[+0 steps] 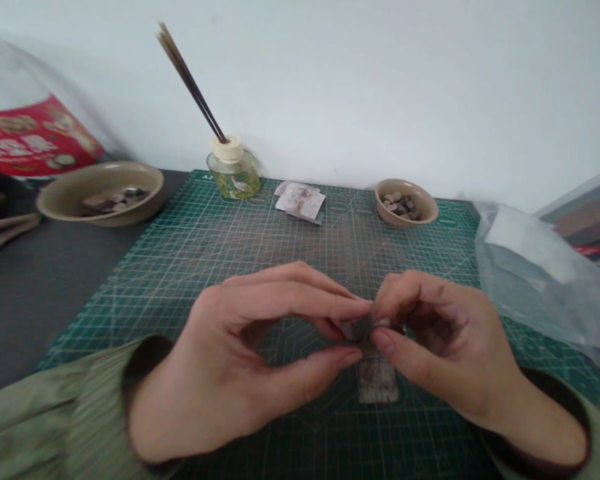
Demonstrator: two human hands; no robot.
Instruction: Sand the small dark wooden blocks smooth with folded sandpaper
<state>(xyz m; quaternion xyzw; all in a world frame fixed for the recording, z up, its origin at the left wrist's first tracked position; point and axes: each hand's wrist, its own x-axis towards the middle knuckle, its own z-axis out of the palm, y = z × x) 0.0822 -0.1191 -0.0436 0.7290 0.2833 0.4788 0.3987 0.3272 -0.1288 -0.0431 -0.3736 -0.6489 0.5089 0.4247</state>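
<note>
Near the middle front, my left hand [260,353] holds a small grey block [356,327] between its fingertips. My right hand [440,333] meets it from the right, thumb and index finger pinched together at the block's right side; a small pale bit shows between them, too small to name. Right below the fingertips, a flat, stained, translucent rectangular piece [378,381] lies on the green cutting mat [220,247]. The curled fingers of my right hand are partly in shadow.
A wide bowl with small items [150,175] stands at the left, beside a red-labelled bag [35,137]. Farther back are a reed diffuser [233,177], folded papers [301,201] and a small bowl of brown chunks [405,219]. A clear plastic bag [540,267] lies right.
</note>
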